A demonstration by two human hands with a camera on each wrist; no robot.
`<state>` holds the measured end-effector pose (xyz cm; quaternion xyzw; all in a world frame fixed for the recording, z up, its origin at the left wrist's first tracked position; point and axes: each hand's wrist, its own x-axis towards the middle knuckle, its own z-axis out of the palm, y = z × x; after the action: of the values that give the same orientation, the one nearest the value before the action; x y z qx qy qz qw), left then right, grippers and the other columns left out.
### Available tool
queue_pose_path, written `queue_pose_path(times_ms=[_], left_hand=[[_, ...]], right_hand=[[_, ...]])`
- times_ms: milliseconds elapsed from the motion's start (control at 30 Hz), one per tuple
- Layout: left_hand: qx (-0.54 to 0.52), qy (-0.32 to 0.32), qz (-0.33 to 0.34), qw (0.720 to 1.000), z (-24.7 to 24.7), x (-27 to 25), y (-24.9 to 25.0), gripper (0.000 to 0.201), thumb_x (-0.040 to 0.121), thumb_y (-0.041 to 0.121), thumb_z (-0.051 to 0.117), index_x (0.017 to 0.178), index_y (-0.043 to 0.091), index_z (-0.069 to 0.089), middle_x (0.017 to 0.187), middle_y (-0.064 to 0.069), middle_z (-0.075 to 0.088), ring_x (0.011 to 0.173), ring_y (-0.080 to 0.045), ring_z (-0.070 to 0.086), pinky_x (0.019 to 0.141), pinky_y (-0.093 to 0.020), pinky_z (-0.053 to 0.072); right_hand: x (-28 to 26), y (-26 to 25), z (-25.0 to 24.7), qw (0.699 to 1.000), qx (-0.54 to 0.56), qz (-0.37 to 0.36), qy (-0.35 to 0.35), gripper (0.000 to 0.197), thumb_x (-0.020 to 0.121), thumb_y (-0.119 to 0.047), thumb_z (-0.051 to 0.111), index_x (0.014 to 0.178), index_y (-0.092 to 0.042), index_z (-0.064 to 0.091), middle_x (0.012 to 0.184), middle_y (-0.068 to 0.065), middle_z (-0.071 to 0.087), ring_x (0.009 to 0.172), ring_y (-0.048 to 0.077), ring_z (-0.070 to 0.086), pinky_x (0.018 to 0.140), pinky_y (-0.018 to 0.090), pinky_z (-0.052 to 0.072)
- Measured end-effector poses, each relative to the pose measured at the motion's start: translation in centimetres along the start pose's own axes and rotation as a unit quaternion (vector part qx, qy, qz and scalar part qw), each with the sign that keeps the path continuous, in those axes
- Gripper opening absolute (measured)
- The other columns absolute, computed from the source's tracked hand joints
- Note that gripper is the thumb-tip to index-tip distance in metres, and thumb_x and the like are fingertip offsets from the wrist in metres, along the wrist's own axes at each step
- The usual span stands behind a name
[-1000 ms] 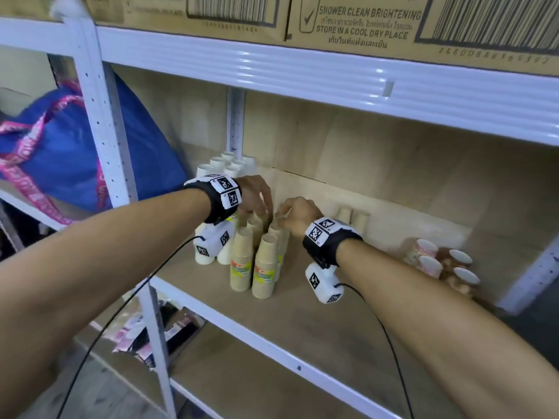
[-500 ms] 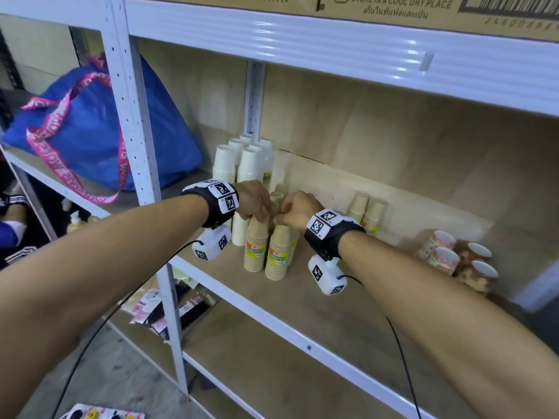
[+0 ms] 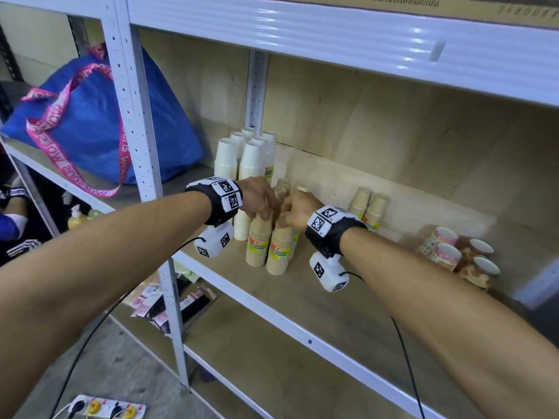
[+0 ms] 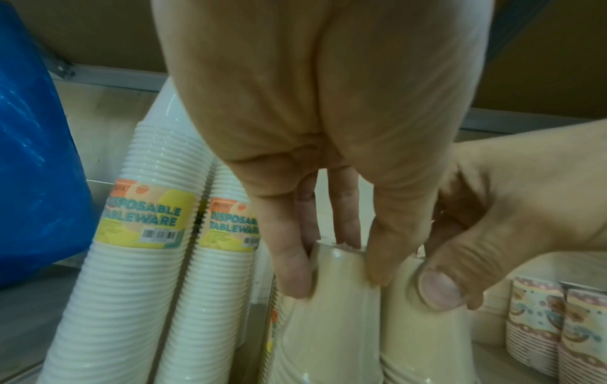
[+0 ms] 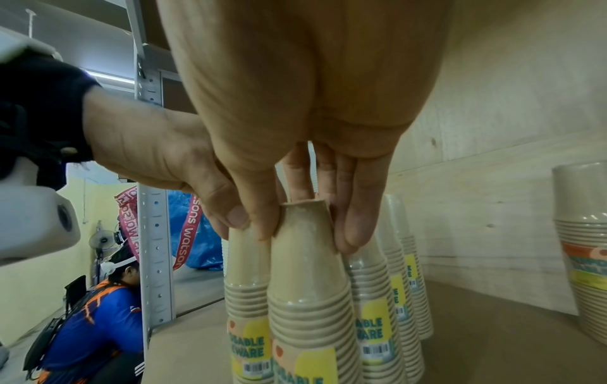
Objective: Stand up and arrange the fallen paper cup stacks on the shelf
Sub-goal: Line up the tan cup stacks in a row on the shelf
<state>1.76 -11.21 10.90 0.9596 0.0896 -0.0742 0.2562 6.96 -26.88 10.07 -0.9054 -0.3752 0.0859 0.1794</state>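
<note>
Two upright stacks of tan paper cups stand side by side near the shelf's front. My left hand (image 3: 263, 211) grips the top of the left tan stack (image 3: 258, 243), thumb and fingers around its top cup (image 4: 328, 311). My right hand (image 3: 282, 219) pinches the top of the right tan stack (image 3: 279, 252), which shows close up in the right wrist view (image 5: 305, 272). The two hands touch each other. More tan stacks (image 5: 394, 259) stand just behind. Several patterned cup stacks (image 3: 453, 252) lie tipped over at the right.
Tall white cup stacks (image 3: 251, 158) stand upright behind and to the left, close to the white upright post (image 3: 257, 92). Two tan stacks (image 3: 367, 207) stand against the back board. A blue bag (image 3: 90, 122) fills the neighbouring bay. Another person (image 5: 98, 311) crouches on the left.
Both hands came down and forward from the rear stacks onto the tops of the front pair. My view has shifted right and closer to the shelf.
</note>
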Motion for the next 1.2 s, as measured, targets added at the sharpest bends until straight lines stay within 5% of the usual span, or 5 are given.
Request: queue_pose_path(times_ms=[267,433,667,900,1200], left_hand=[[0.030,-0.011,0.004,0.999,0.0,0.4,1.3,0.032,0.078,0.017,0.076,0.110,0.016,0.071,0.095,-0.004,0.071,0.079,-0.021,0.072,0.072,-0.032,0.061],[0.045,-0.025,0.024,0.998,0.2,0.7,4.1,0.027,0.078,0.015,0.076,0.105,0.017,0.071,0.092,0.001,0.070,0.077,-0.017,0.071,0.061,-0.024,0.058],[0.059,-0.024,0.069,0.996,0.7,2.6,9.0,0.023,0.077,0.014,0.076,0.099,0.017,0.072,0.091,-0.003,0.070,0.077,-0.020,0.071,0.063,-0.026,0.060],[0.064,-0.005,0.097,0.993,1.7,6.3,13.0,0.018,0.075,0.014,0.077,0.092,0.020,0.072,0.088,-0.005,0.070,0.064,-0.018,0.069,0.051,-0.020,0.049],[0.071,0.038,0.127,0.989,2.3,11.5,15.8,0.025,0.078,0.018,0.077,0.102,0.018,0.073,0.095,0.002,0.061,0.085,-0.017,0.060,0.065,-0.021,0.045]], right_hand=[[-0.9,0.7,-0.9,1.000,-0.001,0.001,-0.009,0.026,0.075,-0.026,0.080,0.092,-0.007,0.074,0.095,0.010,0.072,0.090,0.025,0.066,0.077,0.036,0.054],[-2.0,2.2,-2.0,1.000,0.000,0.013,-0.011,0.022,0.075,-0.024,0.081,0.091,-0.012,0.073,0.079,-0.001,0.063,0.060,0.010,0.055,0.052,0.022,0.043],[-3.3,6.0,-4.9,0.997,-0.014,0.076,0.010,0.029,0.074,-0.026,0.082,0.097,-0.013,0.070,0.065,-0.005,0.058,0.056,0.010,0.055,0.054,0.023,0.045],[-4.7,10.7,-7.8,0.989,-0.024,0.139,0.055,0.030,0.074,-0.022,0.082,0.099,-0.010,0.072,0.083,0.002,0.069,0.066,0.014,0.063,0.063,0.027,0.054],[-3.9,16.0,-10.1,0.967,-0.057,0.225,0.101,0.039,0.078,-0.021,0.080,0.111,-0.004,0.069,0.116,0.011,0.065,0.103,0.027,0.063,0.079,0.028,0.049]])
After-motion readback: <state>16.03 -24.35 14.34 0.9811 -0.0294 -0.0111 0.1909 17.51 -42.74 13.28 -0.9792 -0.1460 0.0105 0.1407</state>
